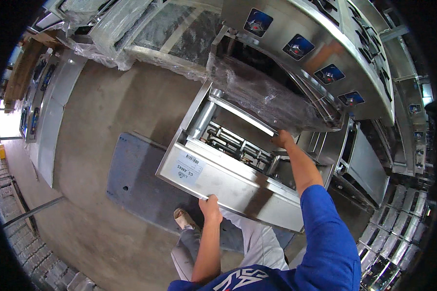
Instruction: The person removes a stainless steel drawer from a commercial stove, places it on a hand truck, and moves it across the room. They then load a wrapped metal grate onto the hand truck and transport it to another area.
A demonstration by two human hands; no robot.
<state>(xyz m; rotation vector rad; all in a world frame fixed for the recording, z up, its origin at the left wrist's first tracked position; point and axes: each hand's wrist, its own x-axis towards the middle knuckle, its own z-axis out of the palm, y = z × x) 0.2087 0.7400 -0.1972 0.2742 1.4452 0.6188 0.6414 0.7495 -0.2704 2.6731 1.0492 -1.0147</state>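
A boxy stainless steel gas appliance is tilted in front of me, its open side showing pipes and burner parts. A paper label is stuck to its broad front panel. My left hand is closed on the panel's lower edge, with its thumb on the outside. At the far side, my right hand wraps round the end of a metal crossbar of the same appliance. The appliance's underside is hidden.
Under the appliance lies a grey-blue platform. Steel stoves with knobs stand at far right, film-wrapped units behind. A white metal panel is at left; stacked metal parts sit at lower right.
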